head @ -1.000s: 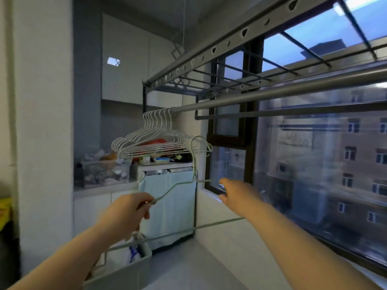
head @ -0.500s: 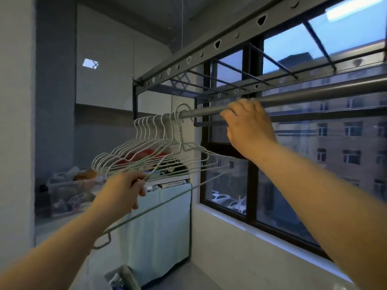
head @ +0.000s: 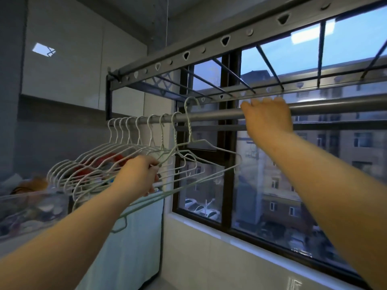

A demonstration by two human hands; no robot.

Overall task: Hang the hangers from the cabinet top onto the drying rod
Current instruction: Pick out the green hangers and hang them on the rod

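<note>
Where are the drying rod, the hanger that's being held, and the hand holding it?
drying rod (head: 211, 116): head view, bare grey tube.
hanger (head: 189, 130): head view, twisted neck under its hook.
left hand (head: 138, 174): head view, back of the hand.

Home laundry balcony: drying rod (head: 209, 116), hangers (head: 117, 151).

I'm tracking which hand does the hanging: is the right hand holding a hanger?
No, the right hand holds the drying rod, while the left hand grips the hanger.

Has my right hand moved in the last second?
Yes: the right hand went up from well below the drying rod and now grips it.
</note>
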